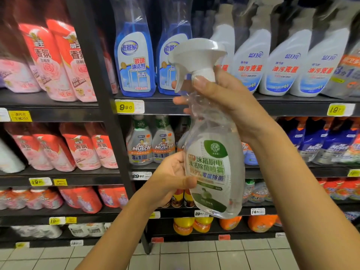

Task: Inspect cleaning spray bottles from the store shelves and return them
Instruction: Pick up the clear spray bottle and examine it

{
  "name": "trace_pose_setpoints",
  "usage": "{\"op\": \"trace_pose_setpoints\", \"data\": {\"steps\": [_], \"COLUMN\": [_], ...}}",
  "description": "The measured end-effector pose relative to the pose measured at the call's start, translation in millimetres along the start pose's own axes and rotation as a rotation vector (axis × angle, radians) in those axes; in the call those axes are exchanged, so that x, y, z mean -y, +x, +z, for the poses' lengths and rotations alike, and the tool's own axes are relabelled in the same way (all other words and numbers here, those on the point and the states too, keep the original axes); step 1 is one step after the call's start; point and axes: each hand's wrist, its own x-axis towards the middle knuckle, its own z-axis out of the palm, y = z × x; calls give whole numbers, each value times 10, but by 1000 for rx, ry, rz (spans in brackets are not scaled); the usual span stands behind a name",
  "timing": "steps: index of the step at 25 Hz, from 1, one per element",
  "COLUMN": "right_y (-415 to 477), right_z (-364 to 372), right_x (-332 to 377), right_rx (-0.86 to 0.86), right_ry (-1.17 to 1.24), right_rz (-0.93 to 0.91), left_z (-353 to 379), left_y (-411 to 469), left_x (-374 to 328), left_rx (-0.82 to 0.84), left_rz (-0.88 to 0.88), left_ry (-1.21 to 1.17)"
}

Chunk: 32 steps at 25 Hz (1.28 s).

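Beyond the right hand's (229,106) fingers (180,100), the upper black metal shelf (282,106) is packed: two blue glass-cleaner bottles (134,61) and a row of white trigger bottles with red lettering (282,65) stand touching, with no gap between them. Behind the left hand's (171,180) fingertips, the grey trigger bottles with orange bands (139,145) fill their shelf too. A black upright post (109,114) bars the way leftward. Open air lies below both wrists, above the pale tiled floor (194,256).

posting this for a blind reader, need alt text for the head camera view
Two hands hold a clear spray bottle before store shelves: the right hand grips its neck, the left hand steadies its labelled body. Blue bottles and white bottles stand behind.
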Motion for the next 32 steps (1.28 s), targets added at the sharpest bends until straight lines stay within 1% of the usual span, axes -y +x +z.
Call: {"op": "trace_pose_setpoints", "data": {"steps": [1, 2, 4, 6, 7, 9, 12, 13, 14, 15, 17, 20, 21, 24, 25, 26, 27, 28, 29, 30, 32], "right_y": [13, 32, 78, 115, 140, 193, 262, 284, 300, 308, 295, 200, 151, 22, -9, -24, -29, -29, -26, -20, -26], "right_z": [-16, -34, -56, -67, -71, -69, -3, 35, 73, 100, 101, -28, -74, -97, -70, -27, 0, 13, 11, 9, 4], "right_x": [-12, -23, -20, 8, 27, 72, 141, 153, 164, 167, 154, 79, 40, -73, -104, -122, -134, -138, -137, -132, -128], "right_rx": [-7, -49, -198, -324, -366, -448, -602, -633, -636, -610, -509, -371, -324, -160, -145, -164, -219, -283, -337, -369, -398], "right_ry": [52, 118, 219, 245, 234, 167, 27, 27, 30, 23, -1, 2, 10, 18, 54, 101, 126, 134, 105, 70, -11], "right_rz": [34, 72, 165, 226, 222, 148, 22, 10, 7, 9, 20, 11, 21, 69, 49, 12, -33, -71, -97, -105, -94], "left_z": [21, 49, 106, 149, 152, 159, 249, 286, 313, 329, 324, 277, 253, 238, 255, 282, 305, 313, 323, 343, 378], "left_y": [-6, -12, -16, -14, -16, -29, -13, 1, 18, 28, 10, -62, -74, -82, -72, -65, -56, -38, -14, 3, 9], "left_x": [-37, -80, -148, -221, -271, -388, -520, -528, -529, -519, -459, -421, -428, -461, -479, -504, -523, -536, -563, -604, -684], "left_rx": [12, 14, -38, -107, -139, -146, -32, -56, -103, -148, -199, -192, -184, -193, -192, -208, -237, -266, -295, -340, -422], "left_rz": [1, 1, -18, -33, -34, -34, -19, 8, 36, 57, 70, 41, 40, 71, 68, 57, 65, 89, 118, 146, 189], "left_ry": [-19, -47, -138, -189, -158, 29, 417, 504, 537, 509, 368, 146, 111, 103, 69, 30, 38, 118, 252, 386, 524]}}
